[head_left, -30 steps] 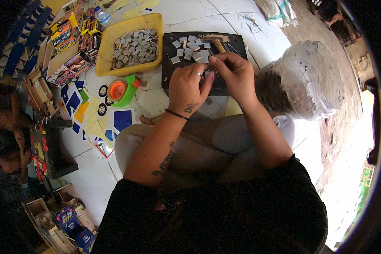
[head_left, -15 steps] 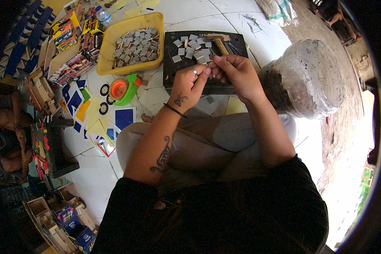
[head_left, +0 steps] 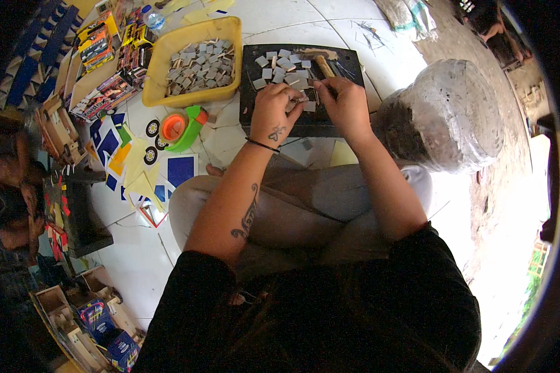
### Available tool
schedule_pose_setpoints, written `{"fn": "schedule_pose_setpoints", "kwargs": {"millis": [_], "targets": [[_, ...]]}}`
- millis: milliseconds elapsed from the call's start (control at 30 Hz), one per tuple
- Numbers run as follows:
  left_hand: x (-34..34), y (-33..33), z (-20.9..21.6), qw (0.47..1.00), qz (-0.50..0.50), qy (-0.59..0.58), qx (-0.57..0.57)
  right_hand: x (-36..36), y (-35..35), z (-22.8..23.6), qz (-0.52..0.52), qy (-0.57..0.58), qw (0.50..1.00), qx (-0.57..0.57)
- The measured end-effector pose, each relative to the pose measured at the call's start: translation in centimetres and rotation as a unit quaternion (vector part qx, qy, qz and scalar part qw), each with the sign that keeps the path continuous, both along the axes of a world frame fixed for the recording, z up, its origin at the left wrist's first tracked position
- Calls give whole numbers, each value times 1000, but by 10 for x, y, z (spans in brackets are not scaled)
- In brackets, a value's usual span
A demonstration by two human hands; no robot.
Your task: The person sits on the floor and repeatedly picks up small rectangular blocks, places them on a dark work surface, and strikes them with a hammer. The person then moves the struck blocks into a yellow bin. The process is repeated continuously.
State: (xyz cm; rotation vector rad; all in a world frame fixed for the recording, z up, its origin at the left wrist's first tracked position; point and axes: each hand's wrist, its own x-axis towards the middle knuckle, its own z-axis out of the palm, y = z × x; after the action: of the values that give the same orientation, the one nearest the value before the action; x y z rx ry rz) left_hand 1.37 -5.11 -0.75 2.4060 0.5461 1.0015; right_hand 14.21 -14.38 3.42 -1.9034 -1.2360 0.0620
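Observation:
Both of my hands are low over a black block-like stand (head_left: pixel 250 112) in front of me. My left hand (head_left: pixel 276 107) is closed, thumb against fingers, with a small grey square piece (head_left: pixel 301 99) at the fingertips. Just across from it my right hand (head_left: pixel 345 105) is closed too, its fingertips pinched close to the stand's top; whatever is in them is too small to make out. Several grey square pieces (head_left: pixel 285 64) lie loosely beyond my fingers. A hammer's wooden handle (head_left: pixel 324 66) rests behind my right hand, with thin nails (head_left: pixel 343 69) beside it.
Left of the stand sits a yellow basin (head_left: pixel 148 93) full of similar pieces. Nearby are a green and orange tape dispenser (head_left: pixel 193 132), small black wheels (head_left: pixel 150 155) and paper scraps (head_left: pixel 134 174). A plastic-wrapped drum shape (head_left: pixel 448 118) stands right. Another person's arm (head_left: pixel 28 199) shows far left.
My hands were raised together in front of the stand; they have moved down onto it and slightly apart. The left hand has turned more palm-down.

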Motion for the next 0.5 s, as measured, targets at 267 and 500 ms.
{"fn": "schedule_pose_setpoints", "kwargs": {"millis": [267, 500], "targets": [[-3, 5, -7, 999, -33, 22, 8, -3, 6, -7, 134, -74, 988, 6], [-4, 1, -10, 998, -15, 51, -21, -8, 11, -9, 153, -148, 977, -27]]}}
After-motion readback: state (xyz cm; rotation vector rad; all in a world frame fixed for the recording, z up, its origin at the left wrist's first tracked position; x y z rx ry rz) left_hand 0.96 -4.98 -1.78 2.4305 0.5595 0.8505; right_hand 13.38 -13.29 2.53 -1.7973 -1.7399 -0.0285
